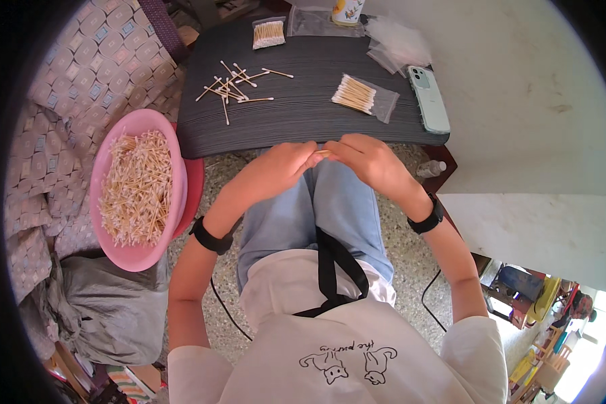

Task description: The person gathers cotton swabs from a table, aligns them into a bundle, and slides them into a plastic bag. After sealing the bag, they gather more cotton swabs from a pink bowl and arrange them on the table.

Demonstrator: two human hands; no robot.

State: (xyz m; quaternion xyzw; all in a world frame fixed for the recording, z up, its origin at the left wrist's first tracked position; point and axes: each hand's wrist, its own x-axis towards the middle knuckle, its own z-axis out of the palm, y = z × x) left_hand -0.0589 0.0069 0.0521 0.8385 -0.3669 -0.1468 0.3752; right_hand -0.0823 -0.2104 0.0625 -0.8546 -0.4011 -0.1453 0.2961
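Observation:
Both my hands meet at the near edge of the dark table, above my lap. My left hand (294, 160) and my right hand (360, 156) are closed, fingertips together, around a few cotton swabs (324, 152). Only a short stretch of pale sticks shows; my fingers cover the rest. Beyond my left hand, loose cotton swabs (232, 91) lie scattered on the tabletop. Ahead of my right hand is a clear bag of cotton swabs (355, 94) with its flap spread right. A filled bag of cotton swabs (268, 34) lies at the far edge.
A pink basin (98, 195) heaped with swabs stands left on a red stool (195, 188). The black table (303, 64) also bears a pale green phone (429, 101), empty plastic bags (398, 42) and a patterned cup (347, 12). A wall (518, 101) borders the right.

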